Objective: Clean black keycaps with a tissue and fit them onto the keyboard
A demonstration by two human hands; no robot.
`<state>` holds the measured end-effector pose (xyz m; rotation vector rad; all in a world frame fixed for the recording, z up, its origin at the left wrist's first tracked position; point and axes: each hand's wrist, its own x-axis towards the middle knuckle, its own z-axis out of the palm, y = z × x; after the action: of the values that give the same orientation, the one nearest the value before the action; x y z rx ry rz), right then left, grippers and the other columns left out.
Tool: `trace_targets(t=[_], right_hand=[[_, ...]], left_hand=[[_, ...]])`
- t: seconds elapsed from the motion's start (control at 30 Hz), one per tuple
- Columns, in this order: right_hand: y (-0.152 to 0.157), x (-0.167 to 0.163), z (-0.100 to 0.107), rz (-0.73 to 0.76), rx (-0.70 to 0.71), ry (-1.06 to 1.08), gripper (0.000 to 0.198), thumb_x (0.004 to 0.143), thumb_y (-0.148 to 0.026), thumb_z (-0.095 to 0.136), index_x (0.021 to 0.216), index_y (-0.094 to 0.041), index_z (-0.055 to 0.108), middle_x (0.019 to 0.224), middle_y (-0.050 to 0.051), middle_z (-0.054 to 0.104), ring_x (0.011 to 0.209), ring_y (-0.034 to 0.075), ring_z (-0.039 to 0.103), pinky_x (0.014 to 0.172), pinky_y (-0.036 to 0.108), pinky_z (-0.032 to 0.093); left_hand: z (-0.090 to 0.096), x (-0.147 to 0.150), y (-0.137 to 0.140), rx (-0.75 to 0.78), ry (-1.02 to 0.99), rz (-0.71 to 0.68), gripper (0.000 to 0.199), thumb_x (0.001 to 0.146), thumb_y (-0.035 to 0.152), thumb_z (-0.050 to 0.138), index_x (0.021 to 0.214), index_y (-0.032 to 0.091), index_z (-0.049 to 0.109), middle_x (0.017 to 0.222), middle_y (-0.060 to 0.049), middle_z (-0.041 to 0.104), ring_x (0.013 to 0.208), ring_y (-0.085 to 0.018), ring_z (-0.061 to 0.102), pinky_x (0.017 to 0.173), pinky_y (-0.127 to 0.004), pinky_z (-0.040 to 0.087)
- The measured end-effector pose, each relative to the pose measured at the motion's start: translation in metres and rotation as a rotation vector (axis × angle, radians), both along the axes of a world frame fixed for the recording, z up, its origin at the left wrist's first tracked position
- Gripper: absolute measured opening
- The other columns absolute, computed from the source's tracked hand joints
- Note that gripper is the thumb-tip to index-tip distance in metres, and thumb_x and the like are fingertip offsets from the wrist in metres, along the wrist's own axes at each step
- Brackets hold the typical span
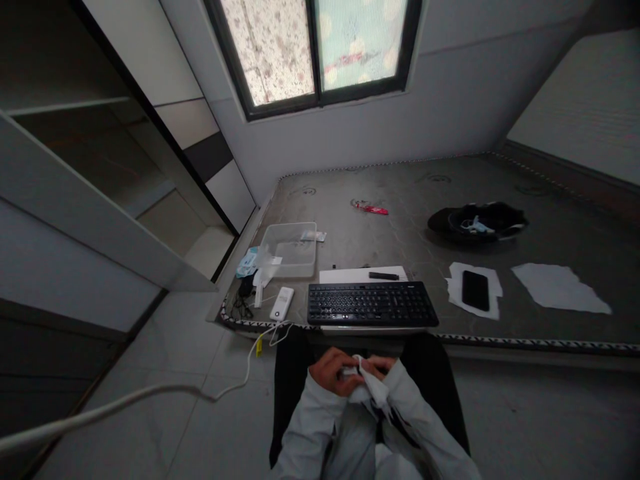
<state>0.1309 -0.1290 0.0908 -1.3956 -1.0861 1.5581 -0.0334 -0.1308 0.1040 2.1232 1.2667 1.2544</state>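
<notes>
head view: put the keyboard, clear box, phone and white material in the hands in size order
1. Keyboard
2. Clear box
3. Phone
Unranked: white material, partly hidden by the left hand and right hand.

I see the keyboard [370, 305] | clear box [290, 272] back-left of it | red item [376, 210] well beyond it | phone [475, 291] near its right end

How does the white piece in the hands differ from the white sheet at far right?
The white piece is held by the left hand and right hand; the white sheet lies on the grey surface. The white piece is bunched and partly hidden; the white sheet is spread out in full view. Both are white and look thin.
</notes>
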Motion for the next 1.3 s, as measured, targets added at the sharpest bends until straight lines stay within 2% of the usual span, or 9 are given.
trace_targets(t=[0.2,0.4,0.5,0.57,0.73,0.87,0.97,1.13,1.3], right_hand=[[0.002,0.0,0.0,-0.166,-0.097,0.071,0.068,0.042,-0.081,0.068,0.054,-0.014,0.071,0.046,0.003,0.058,0.045,0.012,0.046,0.046,0.027,0.038],[0.004,0.005,-0.016,-0.221,-0.129,0.13,0.067,0.045,-0.08,0.069,0.059,-0.014,0.073,0.05,0.004,0.062,0.045,0.013,0.049,0.044,0.027,0.039],[0.005,0.007,-0.018,-0.199,-0.151,0.148,0.069,0.039,-0.082,0.069,0.056,-0.016,0.073,0.05,0.005,0.062,0.046,0.015,0.05,0.045,0.029,0.042],[0.004,0.007,-0.016,-0.187,-0.115,0.137,0.069,0.039,-0.084,0.068,0.057,-0.017,0.073,0.053,0.006,0.064,0.049,0.017,0.053,0.048,0.032,0.046],[-0.002,0.004,-0.009,-0.05,0.078,0.1,0.055,0.059,-0.072,0.068,0.07,-0.019,0.073,0.065,0.005,0.069,0.065,0.02,0.061,0.065,0.033,0.052],[-0.001,0.0,-0.005,-0.07,0.051,0.055,0.061,0.051,-0.079,0.066,0.05,-0.018,0.064,0.047,0.001,0.056,0.047,0.012,0.048,0.049,0.027,0.041],[0.002,-0.001,0.0,-0.128,0.01,0.064,0.064,0.041,-0.081,0.068,0.045,-0.018,0.061,0.043,-0.001,0.052,0.044,0.01,0.042,0.048,0.027,0.037],[0.005,-0.001,0.005,-0.186,-0.008,0.103,0.06,0.028,-0.075,0.077,0.045,-0.019,0.064,0.047,0.003,0.06,0.049,0.014,0.05,0.052,0.03,0.042],[0.005,0.004,-0.005,-0.207,0.073,0.034,0.059,0.04,-0.078,0.071,0.051,-0.02,0.067,0.053,0.007,0.065,0.053,0.019,0.056,0.054,0.033,0.047]], left_hand=[[0.008,0.009,-0.002,0.022,-0.048,0.063,0.039,0.078,0.057,0.065,0.079,0.019,0.071,0.067,-0.003,0.067,0.045,-0.007,0.053,0.044,-0.017,0.044],[0.014,0.011,-0.008,0.02,-0.072,0.079,0.021,0.077,0.038,0.07,0.085,0.018,0.068,0.071,0.0,0.072,0.034,-0.003,0.042,0.036,-0.016,0.038],[0.012,0.012,-0.008,-0.001,-0.074,0.095,0.021,0.077,0.037,0.069,0.089,0.019,0.071,0.076,-0.001,0.073,0.035,-0.002,0.043,0.036,-0.015,0.039],[0.009,0.012,-0.006,-0.008,-0.077,0.093,0.024,0.078,0.04,0.069,0.092,0.02,0.073,0.085,-0.003,0.073,0.036,-0.001,0.043,0.036,-0.014,0.041],[-0.003,0.007,-0.002,0.016,-0.007,0.075,0.032,0.085,0.048,0.06,0.093,0.021,0.076,0.084,-0.006,0.07,0.043,-0.004,0.05,0.042,-0.016,0.046],[-0.008,0.003,-0.001,0.072,0.054,0.074,0.033,0.084,0.051,0.061,0.09,0.023,0.078,0.08,-0.005,0.069,0.044,-0.005,0.051,0.042,-0.016,0.046],[-0.006,0.004,-0.001,0.076,0.052,0.076,0.028,0.081,0.048,0.066,0.091,0.024,0.078,0.079,-0.004,0.071,0.044,-0.005,0.053,0.04,-0.015,0.046],[-0.002,0.01,-0.004,0.021,-0.032,0.033,0.025,0.081,0.039,0.069,0.095,0.021,0.076,0.081,-0.006,0.077,0.064,-0.012,0.07,0.059,-0.018,0.057],[0.003,0.012,-0.009,-0.005,-0.028,0.055,0.024,0.081,0.036,0.069,0.098,0.02,0.074,0.085,-0.005,0.078,0.069,-0.014,0.072,0.062,-0.019,0.058]])
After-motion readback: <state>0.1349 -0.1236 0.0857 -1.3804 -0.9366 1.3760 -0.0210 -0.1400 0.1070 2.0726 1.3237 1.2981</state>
